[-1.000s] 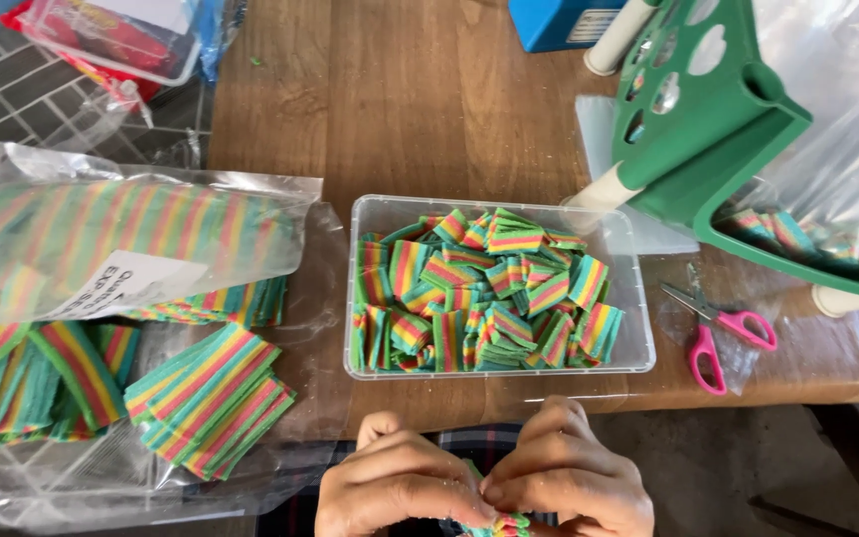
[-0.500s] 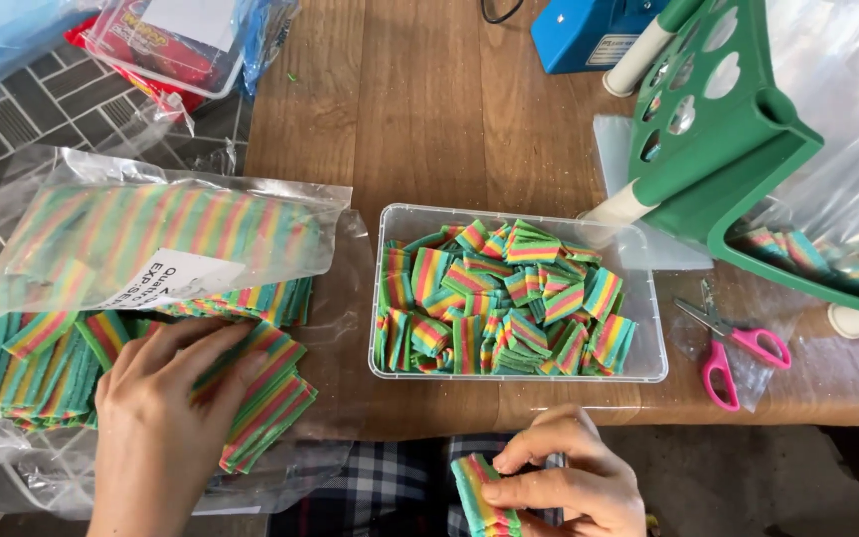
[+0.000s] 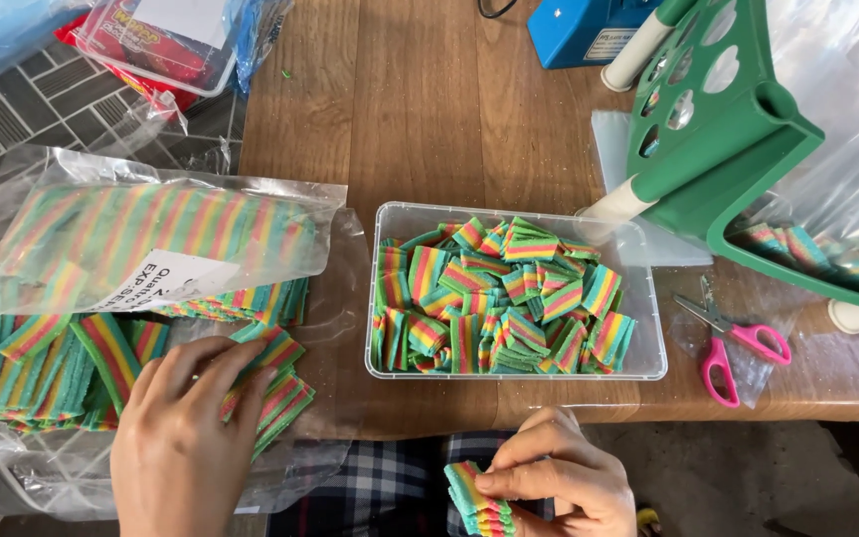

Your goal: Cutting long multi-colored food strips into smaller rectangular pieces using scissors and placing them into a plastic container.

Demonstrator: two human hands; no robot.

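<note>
My left hand (image 3: 186, 438) lies palm down on a pile of long rainbow-striped candy strips (image 3: 72, 368) spilling from an opened clear bag (image 3: 151, 249) at the left; its fingers press on the top strips. Below the table edge, my right hand (image 3: 559, 482) pinches a small stack of cut rainbow candy pieces (image 3: 474, 502) over my lap. Between the hands, a clear plastic tub (image 3: 648, 363) holds several cut rainbow candy squares (image 3: 499, 298).
Pink-handled scissors (image 3: 733, 343) lie right of the tub on the wooden table (image 3: 420, 109). A green plastic rack (image 3: 718, 149) stands at the back right over a bag of candy. A blue machine (image 3: 589, 30) sits at the back, a lidded box (image 3: 156, 40) at far left.
My left hand left the right hand and reached over to the strip pile at the left. My right hand stayed over my lap with the cut stack. The view shifted slightly.
</note>
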